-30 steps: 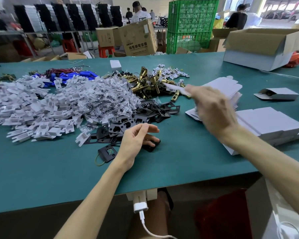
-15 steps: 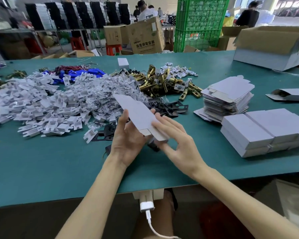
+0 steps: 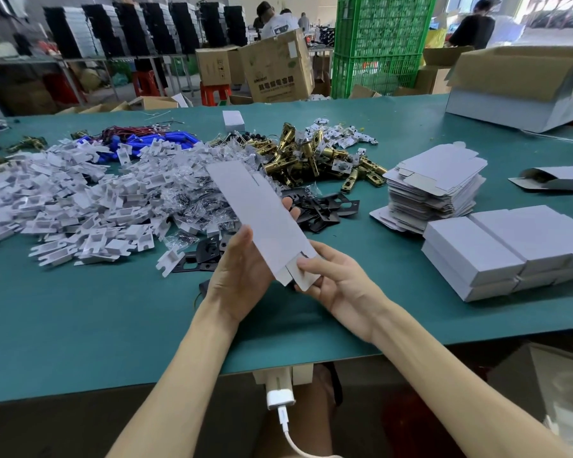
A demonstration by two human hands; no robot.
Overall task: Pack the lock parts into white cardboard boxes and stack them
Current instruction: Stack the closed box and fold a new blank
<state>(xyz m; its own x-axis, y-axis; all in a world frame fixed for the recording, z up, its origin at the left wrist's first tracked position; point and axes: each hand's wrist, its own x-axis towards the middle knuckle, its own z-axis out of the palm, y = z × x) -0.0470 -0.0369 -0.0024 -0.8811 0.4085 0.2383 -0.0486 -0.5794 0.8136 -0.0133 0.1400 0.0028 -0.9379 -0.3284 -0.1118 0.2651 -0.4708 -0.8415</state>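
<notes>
Here, in the head view, both hands hold one flat box blank (image 3: 262, 223) above the green table (image 3: 80, 325), tilted away, probably so it can be popped open. The left hand (image 3: 242, 279) cradles its long edge, fingers curled behind; the right hand (image 3: 338, 282) pinches the near flap. Brass latches (image 3: 311, 157) and black plates (image 3: 325, 206) lie just beyond, and finished boxes (image 3: 510, 249) are stacked to the right.

Flat white box blank (image 3: 262, 223), tilted, held aloft
</notes>
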